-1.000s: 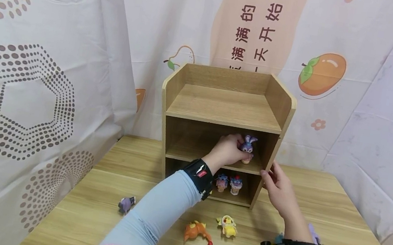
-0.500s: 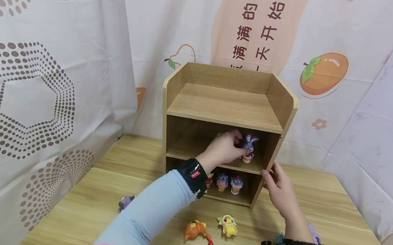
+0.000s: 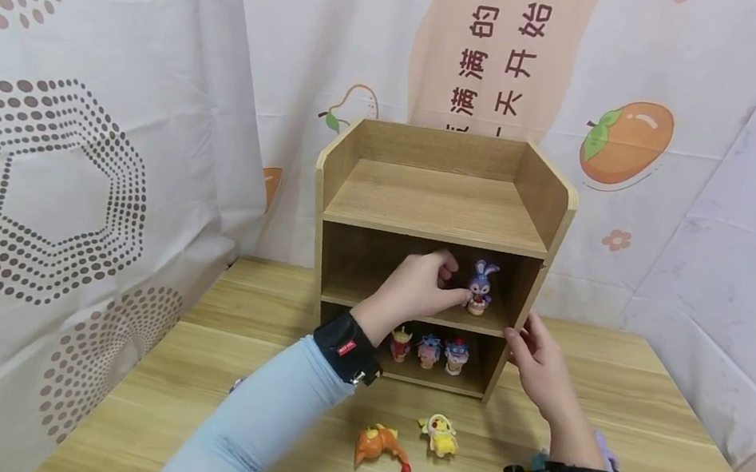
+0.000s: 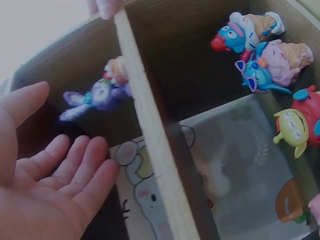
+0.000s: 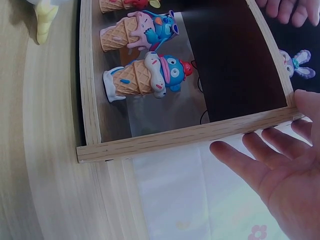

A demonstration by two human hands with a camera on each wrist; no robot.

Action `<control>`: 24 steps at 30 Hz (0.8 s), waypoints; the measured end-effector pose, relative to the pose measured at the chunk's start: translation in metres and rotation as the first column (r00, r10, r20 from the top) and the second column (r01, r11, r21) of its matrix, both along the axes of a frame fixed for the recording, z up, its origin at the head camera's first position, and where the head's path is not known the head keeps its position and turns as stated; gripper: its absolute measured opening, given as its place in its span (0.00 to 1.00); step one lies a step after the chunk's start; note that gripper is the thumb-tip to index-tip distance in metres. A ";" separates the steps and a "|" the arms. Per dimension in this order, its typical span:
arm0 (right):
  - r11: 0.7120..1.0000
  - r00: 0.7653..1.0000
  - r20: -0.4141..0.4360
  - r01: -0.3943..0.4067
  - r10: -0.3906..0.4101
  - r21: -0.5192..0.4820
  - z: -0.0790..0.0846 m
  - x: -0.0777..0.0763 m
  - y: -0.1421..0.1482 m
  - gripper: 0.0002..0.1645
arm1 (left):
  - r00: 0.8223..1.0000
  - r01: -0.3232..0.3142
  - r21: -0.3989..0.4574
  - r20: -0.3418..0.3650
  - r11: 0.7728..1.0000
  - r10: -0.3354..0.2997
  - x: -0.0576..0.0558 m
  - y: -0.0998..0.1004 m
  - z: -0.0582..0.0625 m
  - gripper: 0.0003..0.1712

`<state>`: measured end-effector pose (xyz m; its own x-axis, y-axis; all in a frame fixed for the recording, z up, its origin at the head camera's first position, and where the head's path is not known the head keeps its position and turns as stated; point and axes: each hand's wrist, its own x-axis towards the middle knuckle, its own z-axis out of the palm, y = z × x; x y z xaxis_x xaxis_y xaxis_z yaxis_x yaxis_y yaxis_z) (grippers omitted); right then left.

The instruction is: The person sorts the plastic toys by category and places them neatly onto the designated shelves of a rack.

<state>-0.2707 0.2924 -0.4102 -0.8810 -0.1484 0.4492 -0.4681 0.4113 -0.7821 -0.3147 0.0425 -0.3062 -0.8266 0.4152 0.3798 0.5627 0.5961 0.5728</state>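
Note:
A purple rabbit figurine [image 3: 480, 287] stands upright on the middle level of the wooden shelf unit [image 3: 432, 235], near its right wall. My left hand [image 3: 418, 286] is just left of the rabbit, thumb toward it and fingers relaxed. Daylight shows between that hand and the rabbit figurine [image 4: 102, 95] in the left wrist view. My right hand [image 3: 540, 372] rests on the unit's right side, its thumb at the front edge and its fingers [image 5: 245, 162] along the outer face. The lower level holds a red figurine with a yellow head [image 3: 400, 344] and two blue-headed ice-cream-cone figurines [image 3: 455, 357].
On the table [image 3: 253, 299] before the unit lie an orange figurine with a red-tipped tail [image 3: 379, 444] and a yellow figurine in a white hood [image 3: 440, 436]. A purple figurine [image 3: 605, 453] is partly hidden behind my right wrist. A patterned curtain [image 3: 302, 56] hangs behind.
My left hand has let go of the rabbit figurine and drawn back to the left, leaving it standing. The red figurine below has come into sight. My right hand has stayed put.

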 end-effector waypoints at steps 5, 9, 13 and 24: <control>1.000 1.000 -0.009 0.014 -0.014 0.002 -0.001 -0.001 0.001 0.35 | 1.000 0.027 -0.021 -0.002 0.999 -0.027 0.015 -0.014 0.002 0.27; 1.000 1.000 -0.017 0.015 -0.015 -0.003 -0.002 -0.001 0.002 0.35 | 0.999 0.043 -0.017 -0.022 0.999 -0.044 0.025 -0.026 0.004 0.26; 1.000 1.000 -0.017 0.017 -0.017 0.002 -0.002 -0.001 0.002 0.35 | 0.997 0.063 -0.001 -0.041 0.998 -0.063 0.033 -0.037 0.006 0.25; 1.000 1.000 -0.008 0.013 -0.013 0.002 -0.001 -0.001 0.000 0.35 | 0.995 0.069 -0.008 -0.073 0.998 -0.070 0.054 -0.071 0.008 0.24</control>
<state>-0.2715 0.2919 -0.4109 -0.8793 -0.1381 0.4557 -0.4688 0.4186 -0.7778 -0.2604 -0.0288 -0.2980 -0.7657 0.4730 0.4359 0.6432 0.5574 0.5250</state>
